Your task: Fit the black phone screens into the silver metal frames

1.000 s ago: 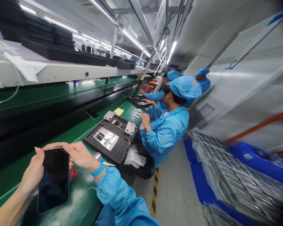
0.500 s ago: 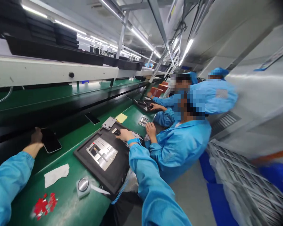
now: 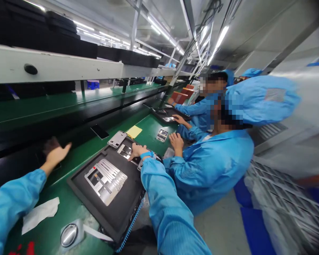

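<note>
My left hand (image 3: 56, 154) reaches out over the black conveyor belt (image 3: 21, 141), fingers stretched and apart, a little blurred, holding nothing. A dark phone seems to lie just beneath it, hard to make out. My right hand (image 3: 136, 151) rests at the far end of the black tray (image 3: 117, 212), fingers curled down onto a silver phone frame (image 3: 124, 150). A stack of metal plates (image 3: 106, 180) lies in the tray's middle. Another silver frame (image 3: 117, 139) sits at the tray's far corner.
A second dark phone (image 3: 99, 131) lies on the belt, with a yellow note (image 3: 134, 131) beyond the tray. A white cloth (image 3: 39, 214) and a round metal disc (image 3: 69, 234) lie near me. A co-worker in blue (image 3: 212, 166) sits close on the right.
I put the dark phone down on the belt and my left hand opened above it. My right hand crossed to the tray's far end and settled on a silver frame.
</note>
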A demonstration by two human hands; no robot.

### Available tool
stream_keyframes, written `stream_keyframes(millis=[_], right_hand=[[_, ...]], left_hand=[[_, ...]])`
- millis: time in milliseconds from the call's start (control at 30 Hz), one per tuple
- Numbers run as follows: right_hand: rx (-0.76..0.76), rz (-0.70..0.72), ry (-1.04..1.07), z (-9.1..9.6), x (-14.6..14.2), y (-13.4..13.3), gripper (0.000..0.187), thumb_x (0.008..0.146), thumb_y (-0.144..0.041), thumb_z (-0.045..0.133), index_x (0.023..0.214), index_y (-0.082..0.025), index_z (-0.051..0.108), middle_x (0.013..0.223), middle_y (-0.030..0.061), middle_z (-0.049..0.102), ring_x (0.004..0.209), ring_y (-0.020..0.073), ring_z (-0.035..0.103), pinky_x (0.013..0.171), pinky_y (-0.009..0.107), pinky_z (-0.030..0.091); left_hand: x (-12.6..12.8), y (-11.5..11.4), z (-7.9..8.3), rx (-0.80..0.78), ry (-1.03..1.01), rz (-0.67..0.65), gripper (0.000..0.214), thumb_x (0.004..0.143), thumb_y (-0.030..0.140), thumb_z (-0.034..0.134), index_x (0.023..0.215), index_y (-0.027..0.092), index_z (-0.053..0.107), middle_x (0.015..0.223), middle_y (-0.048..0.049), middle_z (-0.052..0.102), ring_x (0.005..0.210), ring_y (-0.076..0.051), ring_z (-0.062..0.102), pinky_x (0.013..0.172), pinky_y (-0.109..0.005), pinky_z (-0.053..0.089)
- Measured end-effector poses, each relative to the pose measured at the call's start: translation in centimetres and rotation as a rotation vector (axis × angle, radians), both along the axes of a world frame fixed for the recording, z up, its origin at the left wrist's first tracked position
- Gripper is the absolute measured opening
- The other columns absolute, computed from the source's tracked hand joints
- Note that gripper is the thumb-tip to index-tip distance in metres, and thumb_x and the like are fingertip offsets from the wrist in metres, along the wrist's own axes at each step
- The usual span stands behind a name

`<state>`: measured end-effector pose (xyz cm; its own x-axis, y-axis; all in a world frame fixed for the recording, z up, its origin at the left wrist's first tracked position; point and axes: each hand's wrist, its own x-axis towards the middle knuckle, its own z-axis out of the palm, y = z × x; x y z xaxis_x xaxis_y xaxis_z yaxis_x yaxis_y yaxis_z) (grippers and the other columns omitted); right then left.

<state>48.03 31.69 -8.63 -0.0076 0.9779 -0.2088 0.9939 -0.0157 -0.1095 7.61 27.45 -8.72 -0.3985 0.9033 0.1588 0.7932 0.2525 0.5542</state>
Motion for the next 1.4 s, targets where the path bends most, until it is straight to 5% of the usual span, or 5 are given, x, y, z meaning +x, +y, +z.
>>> stream_keyframes(millis=[133,333,667,1100,1400], right_hand=[[-0.115,0.073,-0.085,-1.8,-4.4,1.3,0.041,0.102,-0.041,0.070,0.134,-0.018,0.064,0.137,0.0112,0.066,0.121,0.0280,0.067,0.104,0.052,0.057],[-0.136,0.164,-0.141,-1.9,-4.9,1.0,0.043,0.100,-0.045,0.071,0.132,-0.017,0.066,0.134,0.0107,0.068,0.125,0.0295,0.065,0.113,0.057,0.049],[-0.027,0.300,-0.064,-2.3,-4.7,0.1,0.044,0.101,-0.041,0.070,0.138,-0.018,0.062,0.137,0.0114,0.066,0.121,0.0286,0.067,0.105,0.053,0.056],[-0.025,0.377,0.050,-1.1,-11.5,-1.6,0.038,0.102,-0.038,0.070,0.134,-0.018,0.064,0.132,0.0105,0.068,0.112,0.0252,0.070,0.096,0.047,0.062],[0.104,0.146,0.011,-3.5,-13.7,-7.7,0.035,0.103,-0.034,0.069,0.133,-0.018,0.065,0.138,0.0111,0.065,0.120,0.0268,0.067,0.100,0.048,0.060]], left_hand=[[8.8,1.7,-2.2,-0.083,0.011,-0.330,0.110,0.086,0.062,0.078,0.169,0.011,0.026,0.167,-0.0237,0.039,0.151,-0.038,0.045,0.117,-0.045,0.047],[15.6,3.8,-3.6,-0.154,0.010,-0.441,0.104,0.091,0.061,0.073,0.170,0.015,0.023,0.162,-0.0260,0.044,0.136,-0.043,0.059,0.110,-0.061,0.050],[15.5,5.6,-4.2,0.088,-0.105,-0.435,0.068,0.095,0.043,0.074,0.154,0.018,0.049,0.142,-0.0168,0.061,0.129,-0.034,0.061,0.110,-0.057,0.050],[9.5,8.1,1.7,0.516,-0.520,-0.260,0.066,0.074,0.026,0.087,0.134,0.018,0.060,0.119,-0.0130,0.070,0.112,-0.033,0.070,0.106,-0.051,0.054],[5.6,2.1,0.0,0.357,-1.159,-0.046,0.044,0.106,0.033,0.057,0.145,0.019,0.043,0.101,-0.0045,0.065,0.080,-0.018,0.071,0.068,-0.033,0.062]])
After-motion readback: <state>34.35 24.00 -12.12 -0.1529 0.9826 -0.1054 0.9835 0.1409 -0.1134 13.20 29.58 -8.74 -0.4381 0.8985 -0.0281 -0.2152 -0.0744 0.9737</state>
